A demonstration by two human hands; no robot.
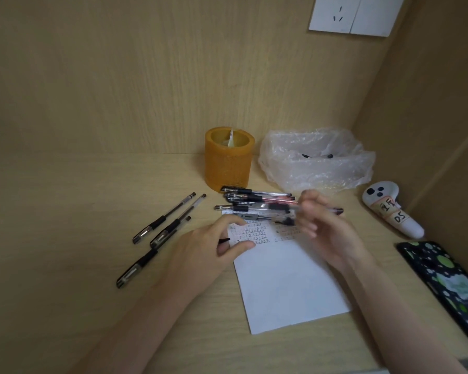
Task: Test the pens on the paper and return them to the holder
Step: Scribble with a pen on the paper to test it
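Pinching a pen [334, 211] in my raised right hand [327, 233], I am holding it above the paper [284, 287]; my left hand [206, 247] is curling round a small black piece [224, 240], the orange holder [229, 163] standing behind.

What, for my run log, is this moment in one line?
left hand: pinches small black piece over paper | right hand: holds pen, blurred | other pens: lying outside holder

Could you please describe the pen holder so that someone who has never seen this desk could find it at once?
Look along the back of the wooden desk, where it meets the wall. Left of the crumpled clear plastic bag stands the pen holder, just behind the heap of pens. It is the only orange, upright cylinder.
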